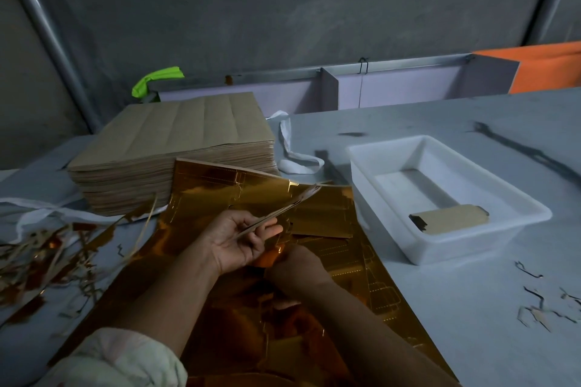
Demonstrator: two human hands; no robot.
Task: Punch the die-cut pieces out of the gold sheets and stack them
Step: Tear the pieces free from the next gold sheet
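Gold sheet (201, 198) lay shiny side up on the worktop (440, 308) beneath both hands, with punched outlines showing across it. The left hand (242, 239), palm up, pinched a thin die-cut piece (283, 209) between thumb and fingers. The piece was seen edge-on, slanting up to the right above the sheet. The right hand (298, 264) sat just beside it, knuckles up and fingertips down at the sheet. Whether they gripped anything could not be told, since the hand hid them.

To the right of the sheet stood a white tray (377, 173) with one flat punched piece (452, 218) lying inside. Behind the sheet, touching its far edge, rose a tall stack of brown sheets (176, 135), and a white strap (295, 163) curled between stack and tray. Gold and brown scrap strips (47, 254) were heaped at the left, and smaller offcuts (540, 308) lay scattered at the right.
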